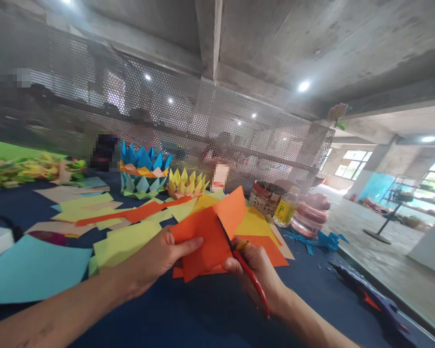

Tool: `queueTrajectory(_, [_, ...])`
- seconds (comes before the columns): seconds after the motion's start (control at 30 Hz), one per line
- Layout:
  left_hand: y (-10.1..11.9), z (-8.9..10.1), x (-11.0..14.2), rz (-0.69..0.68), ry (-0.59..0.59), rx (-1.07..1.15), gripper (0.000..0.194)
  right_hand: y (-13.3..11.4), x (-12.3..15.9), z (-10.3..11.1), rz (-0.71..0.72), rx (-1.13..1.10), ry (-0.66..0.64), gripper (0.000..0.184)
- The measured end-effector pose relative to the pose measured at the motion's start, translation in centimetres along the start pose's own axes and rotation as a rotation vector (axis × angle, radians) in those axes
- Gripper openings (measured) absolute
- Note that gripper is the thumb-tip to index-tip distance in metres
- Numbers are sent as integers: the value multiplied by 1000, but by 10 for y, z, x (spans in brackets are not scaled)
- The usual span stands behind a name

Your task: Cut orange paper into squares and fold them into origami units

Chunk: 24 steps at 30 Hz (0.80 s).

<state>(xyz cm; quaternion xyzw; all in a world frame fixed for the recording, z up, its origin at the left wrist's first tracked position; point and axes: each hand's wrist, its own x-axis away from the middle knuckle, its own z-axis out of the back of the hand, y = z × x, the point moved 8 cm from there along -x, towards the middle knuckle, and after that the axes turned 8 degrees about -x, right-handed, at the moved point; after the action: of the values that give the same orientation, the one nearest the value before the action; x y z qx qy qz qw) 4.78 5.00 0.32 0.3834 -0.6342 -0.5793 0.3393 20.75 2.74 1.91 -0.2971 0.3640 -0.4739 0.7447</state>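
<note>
Since it seems light and easily creased, the orange paper (pixel 205 237) is best held by its left edge, pinched by the left hand (pixel 170 250) above the table (pixel 166 314); red scissors (pixel 253 277) are gripped by the right hand (pixel 257 263). Beyond, the contents of pot (pixel 263 194), bottle (pixel 286 210) and pink container (pixel 308 218) cannot be told.

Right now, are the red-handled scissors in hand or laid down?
In hand: the right hand grips the scissors, blade against the orange paper.

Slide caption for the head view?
Left hand holds an orange paper sheet while the right hand cuts it with red-handled scissors.
</note>
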Motion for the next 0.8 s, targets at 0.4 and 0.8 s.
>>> queueTrajectory(0.4, [2, -3, 3, 20, -50, 82, 30, -26, 5, -3, 60, 5, -73, 75])
queueTrajectory(0.8, [-7, -11, 3, 87, -146, 46, 39, -29, 7, -5, 86, -56, -117, 74])
